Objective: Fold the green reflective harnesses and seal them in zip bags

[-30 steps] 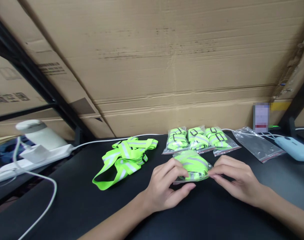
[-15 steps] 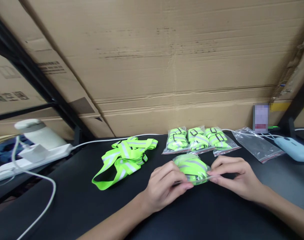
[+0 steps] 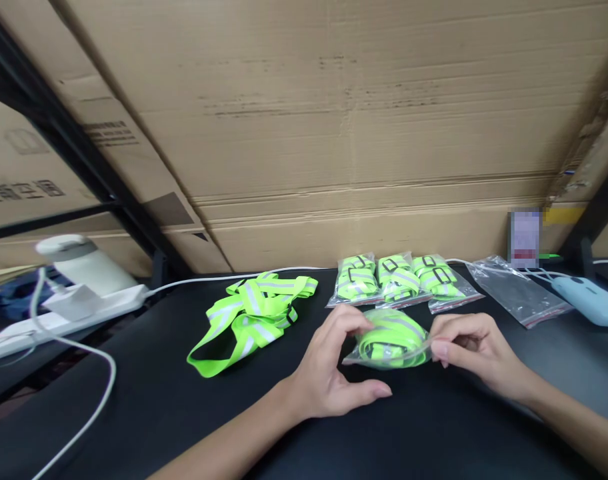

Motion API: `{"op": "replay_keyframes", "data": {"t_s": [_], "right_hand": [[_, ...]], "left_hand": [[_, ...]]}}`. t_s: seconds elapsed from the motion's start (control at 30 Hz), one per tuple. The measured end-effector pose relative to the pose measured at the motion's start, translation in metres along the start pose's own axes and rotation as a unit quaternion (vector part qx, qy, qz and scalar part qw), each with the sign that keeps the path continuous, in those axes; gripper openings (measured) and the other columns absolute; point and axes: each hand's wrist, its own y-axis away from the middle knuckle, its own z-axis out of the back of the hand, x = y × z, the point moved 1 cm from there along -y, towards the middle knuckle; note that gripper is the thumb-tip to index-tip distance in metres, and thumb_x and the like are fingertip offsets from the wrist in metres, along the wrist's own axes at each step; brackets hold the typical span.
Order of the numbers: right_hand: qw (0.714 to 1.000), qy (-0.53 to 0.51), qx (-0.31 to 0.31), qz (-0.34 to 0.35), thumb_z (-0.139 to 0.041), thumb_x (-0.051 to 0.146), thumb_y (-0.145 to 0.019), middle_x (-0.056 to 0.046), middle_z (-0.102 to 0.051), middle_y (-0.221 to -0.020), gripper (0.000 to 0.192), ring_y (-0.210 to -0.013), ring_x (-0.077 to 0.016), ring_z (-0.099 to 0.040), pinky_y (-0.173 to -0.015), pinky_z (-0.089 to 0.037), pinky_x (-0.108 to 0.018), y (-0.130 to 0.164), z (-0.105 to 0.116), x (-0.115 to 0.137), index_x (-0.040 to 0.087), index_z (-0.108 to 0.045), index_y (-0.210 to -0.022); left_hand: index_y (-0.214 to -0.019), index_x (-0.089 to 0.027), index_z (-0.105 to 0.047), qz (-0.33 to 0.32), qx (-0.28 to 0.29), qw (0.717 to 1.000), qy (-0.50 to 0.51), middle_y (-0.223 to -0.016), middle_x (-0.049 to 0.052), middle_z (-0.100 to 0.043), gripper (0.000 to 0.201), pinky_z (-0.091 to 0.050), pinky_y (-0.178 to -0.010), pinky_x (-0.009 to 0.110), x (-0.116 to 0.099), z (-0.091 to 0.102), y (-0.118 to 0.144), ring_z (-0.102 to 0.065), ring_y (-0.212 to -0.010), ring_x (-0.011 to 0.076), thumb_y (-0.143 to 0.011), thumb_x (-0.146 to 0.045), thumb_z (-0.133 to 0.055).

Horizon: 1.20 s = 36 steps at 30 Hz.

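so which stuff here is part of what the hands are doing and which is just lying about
In hand: bagged strap, right hand, left hand.
Likely same job: three packed bags, loose strap, empty bags.
Lying about: power strip, cable, blue device.

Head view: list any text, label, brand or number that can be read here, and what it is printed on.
Nothing can be read for certain.
Cardboard box at far left: a row of large printed characters, too skewed and faint to read.
Leaning cardboard panel: a small block of printed lines, too small to read.
Blurred card at the back right: pixelated, unreadable.
Bagged green strap between the left hand and right hand: no print shows.
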Motion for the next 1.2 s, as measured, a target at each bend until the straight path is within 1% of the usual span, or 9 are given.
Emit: {"op": "replay_keyframes", "data": {"t_s": [0.13, 0.27, 0.33, 0.4, 0.53, 0.77, 0.97, 1.1, 1.2], "right_hand": [[0.986, -0.144, -0.053, -0.062, -0.076, 0.033, -0.089, -0.001, -0.065, -0.066, 0.023, -0.058, -0.0120, -0.057, -0.055, -0.049, -0.024, -0.002, 0.003, -0.003, 0.019, -0.074, -0.072], [0.953, -0.263, -0.087, -0.121, -0.080, 0.039, -0.084, 0.001, -0.061, -0.058, 0.026, -0.053, -0.0119, -0.054, -0.051, -0.050, -0.024, -0.006, 0.004, 0.000, 0.018, -0.069, -0.072], [0.939, -0.294, -0.101, -0.145, -0.081, 0.042, -0.083, 0.003, -0.058, -0.055, 0.030, -0.050, -0.0119, -0.053, -0.049, -0.050, -0.024, -0.008, 0.005, 0.002, 0.020, -0.064, -0.072], [0.933, -0.301, -0.120, -0.160, -0.080, 0.044, -0.083, 0.004, -0.057, -0.054, 0.032, -0.048, -0.0118, -0.053, -0.048, -0.050, -0.024, -0.010, 0.006, 0.003, 0.021, -0.060, -0.074], [0.936, -0.275, -0.154, -0.160, -0.077, 0.046, -0.087, 0.005, -0.055, -0.057, 0.031, -0.050, -0.0114, -0.050, -0.048, -0.050, -0.023, -0.013, 0.010, 0.000, 0.021, -0.058, -0.082], [0.944, -0.246, -0.161, -0.151, -0.078, 0.049, -0.086, 0.006, -0.041, -0.061, 0.037, -0.053, -0.0095, -0.039, -0.048, -0.047, -0.022, -0.011, 0.008, -0.008, 0.020, -0.057, -0.079], [0.945, -0.213, -0.211, -0.133, -0.081, 0.048, -0.082, 0.008, -0.037, -0.059, 0.039, -0.054, -0.0099, -0.035, -0.046, -0.044, -0.021, -0.011, 0.011, -0.008, 0.018, -0.068, -0.105], [0.951, -0.160, -0.229, -0.136, -0.083, 0.048, -0.080, 0.007, -0.038, -0.057, 0.036, -0.053, -0.0088, -0.035, -0.047, -0.042, -0.019, -0.012, 0.018, -0.008, 0.016, -0.070, -0.090], [0.960, -0.120, -0.203, -0.148, -0.080, 0.051, -0.081, 0.004, -0.046, -0.060, 0.037, -0.053, -0.0095, -0.039, -0.046, -0.041, -0.021, -0.013, 0.024, -0.014, 0.017, -0.065, -0.078]], "left_hand": [[-0.139, -0.022, -0.041, 0.082, 0.064, 0.994, -0.030, -0.125, 0.015, -0.055, 0.086, -0.050, -0.098, 0.049, 0.003, -0.002, 0.000, -0.056, -0.116, 0.0312, -0.073, -0.060, -0.082], [-0.149, -0.025, -0.030, 0.169, 0.101, 0.979, -0.050, -0.143, 0.018, -0.049, 0.087, -0.046, -0.106, 0.053, 0.008, -0.008, 0.005, -0.050, -0.130, 0.0341, -0.082, -0.049, -0.079], [-0.150, -0.025, -0.029, 0.201, 0.128, 0.970, -0.049, -0.139, 0.017, -0.053, 0.082, -0.052, -0.097, 0.048, 0.010, -0.011, 0.007, -0.055, -0.122, 0.0318, -0.086, -0.049, -0.074], [-0.145, -0.025, -0.040, 0.229, 0.166, 0.958, -0.042, -0.123, 0.012, -0.061, 0.065, -0.054, -0.086, 0.041, 0.011, -0.013, 0.008, -0.061, -0.107, 0.0269, -0.091, -0.050, -0.067], [-0.111, -0.021, -0.062, 0.256, 0.204, 0.944, -0.031, -0.088, 0.002, -0.059, 0.029, -0.049, -0.074, 0.031, 0.011, -0.015, 0.007, -0.058, -0.083, 0.0191, -0.100, -0.047, -0.054], [-0.092, -0.019, -0.057, 0.258, 0.178, 0.949, -0.028, -0.078, -0.003, -0.048, 0.024, -0.041, -0.067, 0.026, 0.010, -0.015, 0.009, -0.051, -0.075, 0.0151, -0.098, -0.043, -0.058], [-0.087, -0.019, -0.055, 0.230, 0.160, 0.960, 0.021, -0.078, -0.002, -0.049, 0.020, -0.041, -0.068, 0.026, 0.003, -0.012, 0.003, -0.047, -0.074, 0.0145, -0.097, -0.037, -0.059], [-0.081, -0.018, -0.054, 0.228, 0.148, 0.960, 0.060, -0.075, -0.002, -0.046, 0.023, -0.039, -0.066, 0.026, -0.002, -0.011, 0.001, -0.043, -0.070, 0.0139, -0.096, -0.035, -0.059], [-0.078, -0.017, -0.056, 0.251, 0.137, 0.953, 0.099, -0.073, -0.002, -0.045, 0.026, -0.037, -0.063, 0.026, -0.003, -0.010, 0.000, -0.042, -0.067, 0.0133, -0.094, -0.038, -0.060]]}}
